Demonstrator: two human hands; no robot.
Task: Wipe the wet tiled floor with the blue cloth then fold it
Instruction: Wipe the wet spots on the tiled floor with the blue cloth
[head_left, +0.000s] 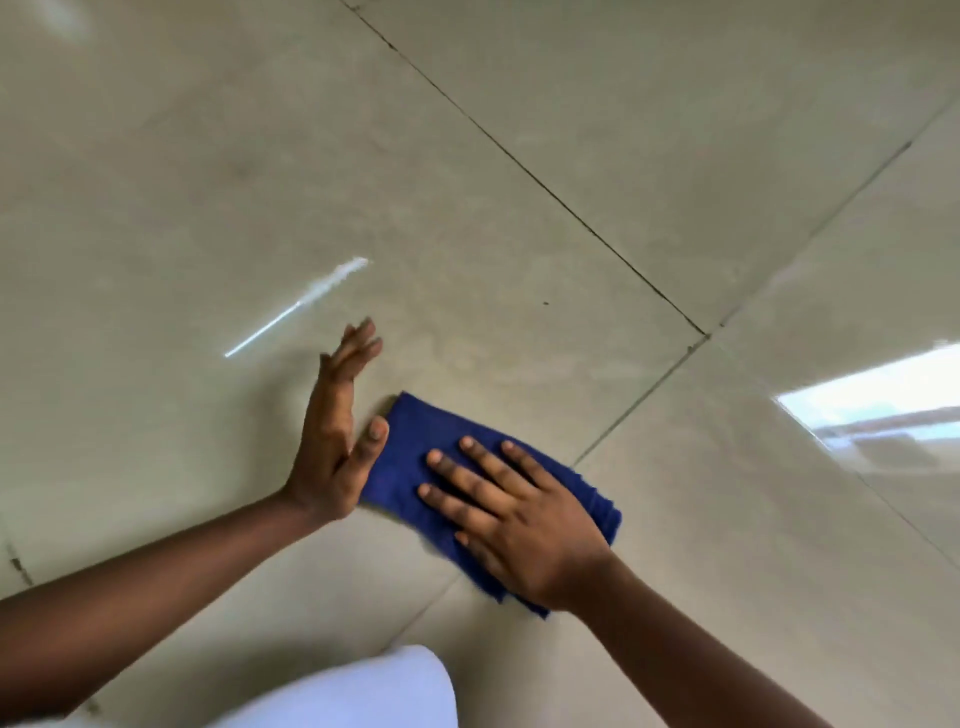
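Pressing flat under the right hand (524, 514), palm down and fingers spread, grasping nothing: the blue cloth (410, 441), already folded into a compact oblong on the tiled floor (519, 208). Lying mostly beneath that palm, with one corner poking out beyond the fingertips and a frayed edge showing past the wrist side. Standing on edge just left of the cloth, the left hand (335, 436), released, fingers extended, thumb tip touching the cloth's near corner. Likely to handle as soft, light and limp, perhaps damp and a little heavier for it; no stiffness to hold a crease without pressure. Best taken by pinching a free corner or the short edge beside the left thumb. Deep, saturated blue, slightly fuzzy weave, layers stacked unevenly. Glossy beige tiles around, dark grout lines, bright reflected streaks.
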